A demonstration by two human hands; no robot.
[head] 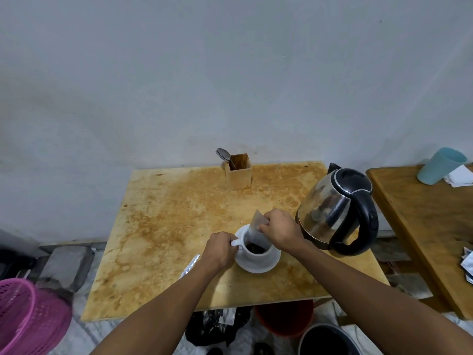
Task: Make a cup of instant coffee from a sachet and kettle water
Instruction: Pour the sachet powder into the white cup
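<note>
A sachet [258,230] is being tipped over a white cup [256,249], its open lower end being held down inside the cup mouth so that the dark granules are being caught there rather than scattered on the stained wooden table [163,226]. The sachet is being pinched near its upper edge between thumb and fingers of the right hand [280,231], just above and to the right of the cup, which is leaving the lower part of the packet free to drain. The cup handle is being gripped by the closed left hand [221,248] on the cup's left side, apparently so that the cup is being kept steady on its white saucer [258,265] while the powder is being poured. Dark granules are being seen inside the cup, so the emptying step is judged to be under way and not finished. A steel kettle [337,211] is being kept just to the right of the cup, its black handle turned toward the person, probably so that water can be poured next without a long reach. Behind the cup, near the wall, a spoon [225,156] is being stored upright in a wooden holder [239,172], ready for stirring. A silvery torn strip [190,265] is lying to the left of the cup, beside the left wrist.
</note>
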